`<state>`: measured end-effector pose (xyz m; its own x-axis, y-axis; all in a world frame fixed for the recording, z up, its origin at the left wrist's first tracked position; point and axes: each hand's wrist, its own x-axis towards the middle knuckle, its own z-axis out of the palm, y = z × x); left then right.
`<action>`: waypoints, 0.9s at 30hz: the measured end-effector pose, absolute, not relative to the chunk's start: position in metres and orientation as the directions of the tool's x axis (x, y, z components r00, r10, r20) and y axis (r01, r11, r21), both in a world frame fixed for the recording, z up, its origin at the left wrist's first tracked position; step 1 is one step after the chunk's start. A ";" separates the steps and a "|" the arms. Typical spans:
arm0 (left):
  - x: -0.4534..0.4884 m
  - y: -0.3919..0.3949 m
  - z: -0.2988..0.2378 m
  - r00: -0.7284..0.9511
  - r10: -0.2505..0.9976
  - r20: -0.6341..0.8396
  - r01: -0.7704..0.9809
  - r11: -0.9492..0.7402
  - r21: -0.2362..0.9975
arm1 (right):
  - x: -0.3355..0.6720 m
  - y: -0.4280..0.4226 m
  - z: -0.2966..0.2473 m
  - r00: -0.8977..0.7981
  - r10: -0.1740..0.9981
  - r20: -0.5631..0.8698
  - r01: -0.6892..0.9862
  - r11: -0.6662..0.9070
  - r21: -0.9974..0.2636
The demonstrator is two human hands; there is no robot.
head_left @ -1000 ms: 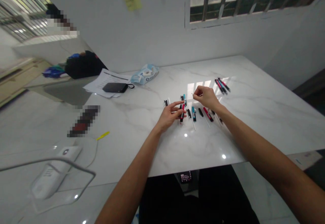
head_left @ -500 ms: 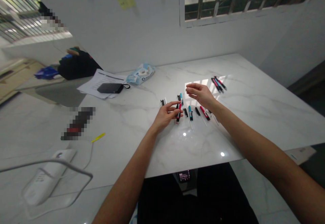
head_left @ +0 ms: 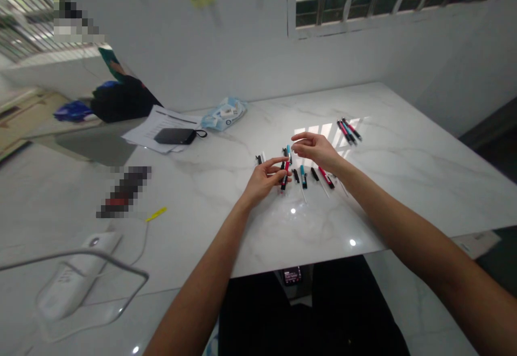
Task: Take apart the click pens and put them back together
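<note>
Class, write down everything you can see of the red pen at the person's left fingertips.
The red pen is slim, with a glossy red barrel that looks like plastic and a black lower end. It stands tilted above the white marble table, its lower end pointing toward the person. The fingertips of the left hand are against it, though whether they grip it firmly cannot be told. A teal-topped pen lies just beyond it, among other pens in a loose row.

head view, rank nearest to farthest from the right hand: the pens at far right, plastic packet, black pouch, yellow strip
From the right hand:
1. Pen group, to its right on the table
2. Plastic packet, far edge, left
3. Black pouch, on papers, left
4. Yellow strip, nearer edge, left
</note>
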<state>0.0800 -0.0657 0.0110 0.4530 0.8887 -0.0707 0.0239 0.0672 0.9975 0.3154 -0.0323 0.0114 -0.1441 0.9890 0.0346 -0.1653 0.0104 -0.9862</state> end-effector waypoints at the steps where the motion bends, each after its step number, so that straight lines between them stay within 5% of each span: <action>1: 0.081 -0.066 0.011 0.451 0.890 -0.064 0.017 0.063 0.998 | 0.315 -0.034 0.012 -0.163 0.986 0.032 -0.141 0.009 -0.990; 15: 0.091 -0.062 0.002 0.390 0.918 0.069 -0.046 -0.056 0.997 | 0.289 -0.059 0.030 -0.346 0.937 0.045 0.200 0.120 -0.972; 27: 0.092 -0.063 0.003 0.409 0.908 0.093 -0.012 -0.096 0.995 | 0.294 -0.058 0.028 -0.343 0.938 0.045 0.202 0.120 -0.972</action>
<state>0.0922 -0.0632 0.0026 0.4092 0.9077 0.0929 -0.0125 -0.0962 0.9953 0.2936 -0.0576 0.0283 -0.3428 0.9383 0.0446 0.2024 0.1201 -0.9719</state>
